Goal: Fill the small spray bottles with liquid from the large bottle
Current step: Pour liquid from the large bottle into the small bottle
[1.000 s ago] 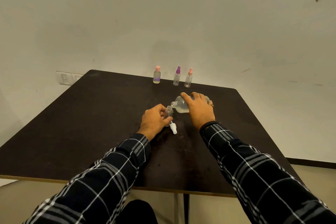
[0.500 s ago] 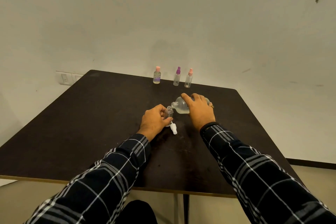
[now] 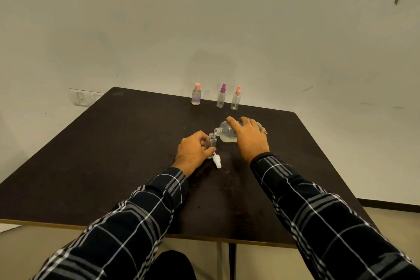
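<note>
- Small spray bottle point(image 3: 212, 141), cap off, upright on the counter point(image 3: 113, 154) mid-frame, pinched in the left hand point(image 3: 193, 153) grip.
- Large bottle point(image 3: 227, 134) tipped sideways, right hand point(image 3: 248, 140) grip wrapped round it, mouth just over the small neck.
- Best tipped slowly, mouths kept close, to stop spills.
- White cap point(image 3: 217, 161) lying just below.

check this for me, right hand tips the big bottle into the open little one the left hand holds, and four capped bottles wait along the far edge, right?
Not quite: the head view shows three capped bottles along the far edge, not four. The rest holds: the right hand tips the big bottle into the open little one held by the left hand.
</note>
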